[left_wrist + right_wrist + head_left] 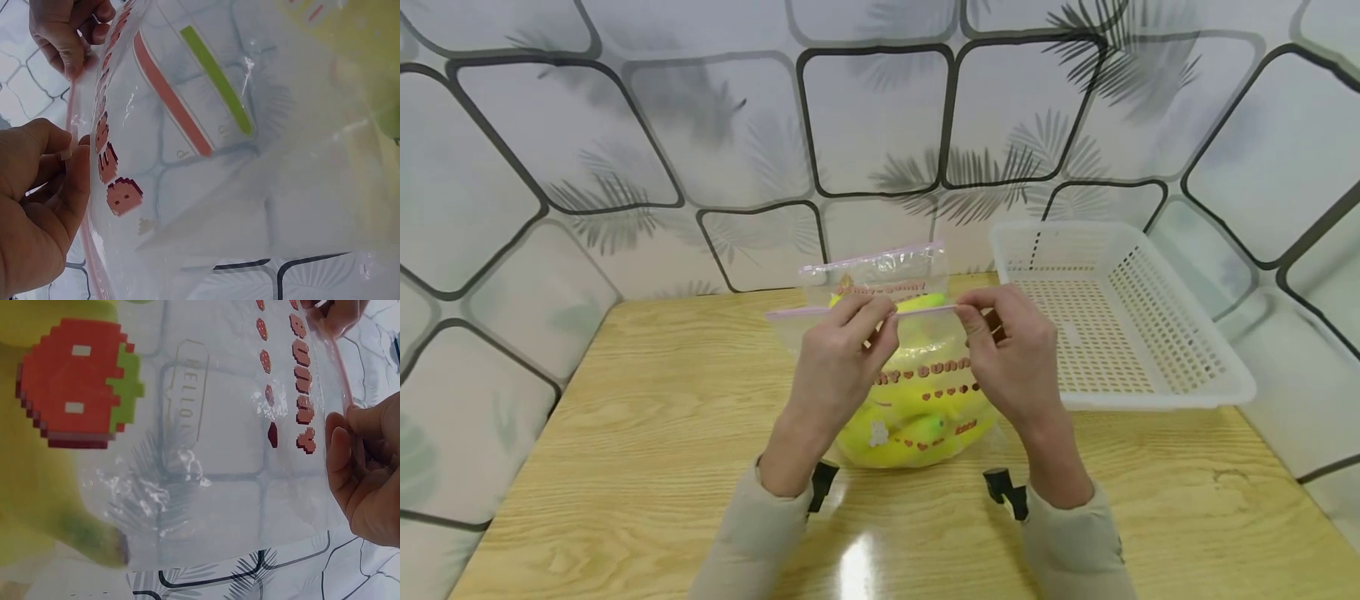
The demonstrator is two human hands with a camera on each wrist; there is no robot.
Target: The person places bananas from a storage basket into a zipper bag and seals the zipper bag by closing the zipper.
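A clear zip bag (917,342) with red lettering and a pink zip strip (928,311) stands on the table, with yellow bananas (887,450) with green ends inside. My left hand (850,342) pinches the strip near its middle between thumb and fingers. At the strip's right end, my right hand (1018,358) pinches it too. Close up in the right wrist view, a banana (62,506) with a dark tip shows through the printed plastic. Another pink-edged plastic top (880,267) with red lettering rises behind the bag.
A white perforated plastic basket (1195,354) stands at the right, behind my right hand. The wooden table (647,442) ends at a patterned cloth wall (880,117) at the back and sides. Black wrist mounts (1000,483) project inward from both sleeves.
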